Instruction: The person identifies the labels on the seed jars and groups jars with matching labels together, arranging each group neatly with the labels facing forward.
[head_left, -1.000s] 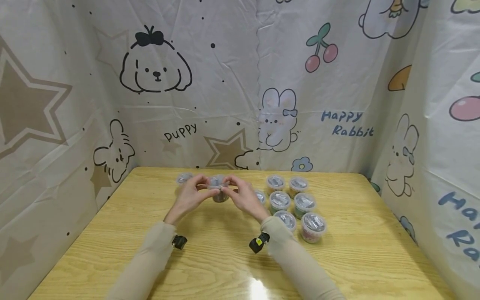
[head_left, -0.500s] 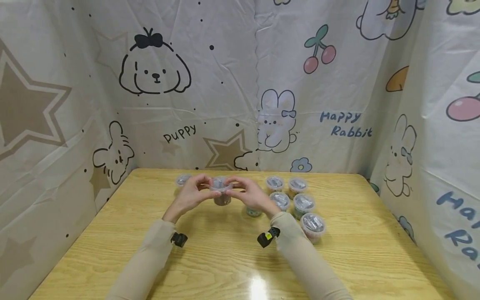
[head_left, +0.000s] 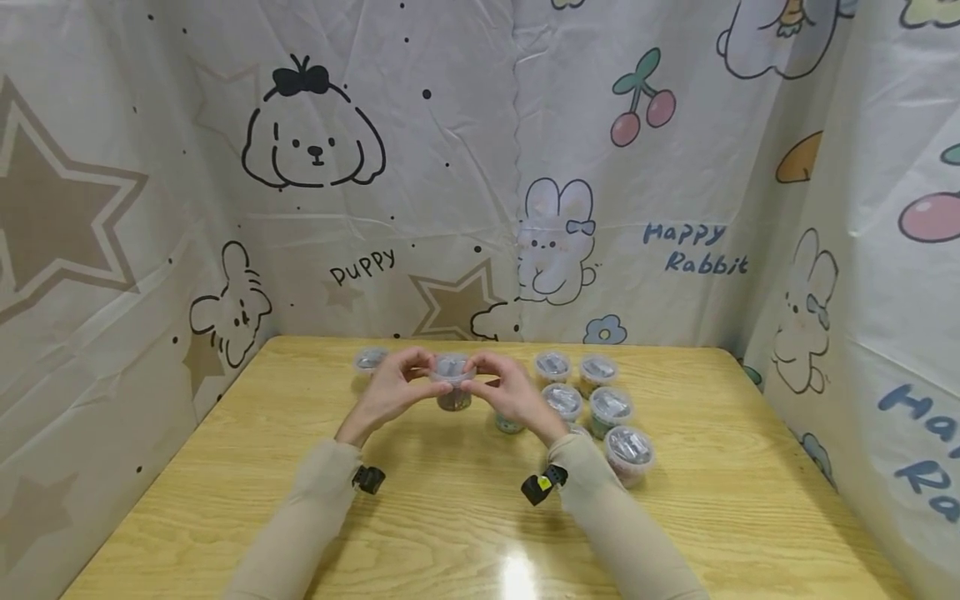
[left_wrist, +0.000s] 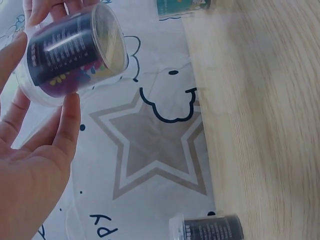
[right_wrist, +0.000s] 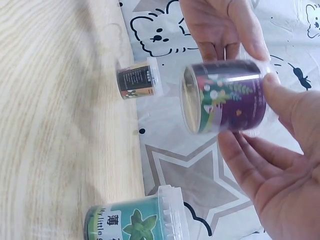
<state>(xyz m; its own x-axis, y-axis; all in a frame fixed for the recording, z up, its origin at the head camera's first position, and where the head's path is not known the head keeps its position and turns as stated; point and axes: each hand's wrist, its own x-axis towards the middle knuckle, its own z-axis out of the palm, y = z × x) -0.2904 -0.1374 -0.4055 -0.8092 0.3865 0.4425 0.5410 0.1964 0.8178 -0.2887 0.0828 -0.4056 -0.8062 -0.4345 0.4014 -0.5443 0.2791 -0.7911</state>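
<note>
Both hands hold a small clear plastic tub [head_left: 453, 402] with a lid, raised above the far part of the table. Its purple and dark label shows flowers and leaves in the right wrist view, and small white print on the tub [left_wrist: 65, 55] in the left wrist view. My left hand [head_left: 393, 390] grips the lid end from the left, thumb toward me. From the right, my right hand [head_left: 513, 393] pinches the same end, its thumb [right_wrist: 285, 100] at the lid edge. Fingers partly hide the lid rim. The tub's base is off the table.
A lidded tub [head_left: 370, 360] with a dark label stands at the back left. Behind the right hand is a teal tub [right_wrist: 125, 222] with a leaf picture. Several more lidded tubs [head_left: 611, 407] stand in rows at right. A patterned cloth [head_left: 450, 167] hangs behind the table [head_left: 420, 517].
Both hands and the tub have moved slightly right. The right wrist has shifted right, so the teal tub's lower part shows below the hand and the nearer row's left tub is mostly covered.
</note>
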